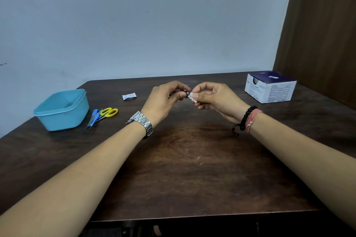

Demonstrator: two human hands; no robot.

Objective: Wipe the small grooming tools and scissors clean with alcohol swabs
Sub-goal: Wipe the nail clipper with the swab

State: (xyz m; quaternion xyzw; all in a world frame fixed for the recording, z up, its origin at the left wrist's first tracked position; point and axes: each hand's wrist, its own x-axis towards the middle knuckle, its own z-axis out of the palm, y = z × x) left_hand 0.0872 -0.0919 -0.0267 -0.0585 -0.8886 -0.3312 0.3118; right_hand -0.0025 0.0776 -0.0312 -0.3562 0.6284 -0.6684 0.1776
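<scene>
left hand [163, 100] pinches a small metal tool [186, 92]; right hand [210, 98] pinches a white swab [193, 96] against it, mid-wipe. next probably scissors [107, 113] on the bench [192, 159].

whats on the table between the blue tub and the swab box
In the head view, between the blue tub and the swab box: yellow-handled scissors with blue-handled tools, a torn wrapper, then both hands raised above the table.

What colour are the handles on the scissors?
Yellow. The scissors lie on the table beside the blue tub, clearest in the head view.
</scene>
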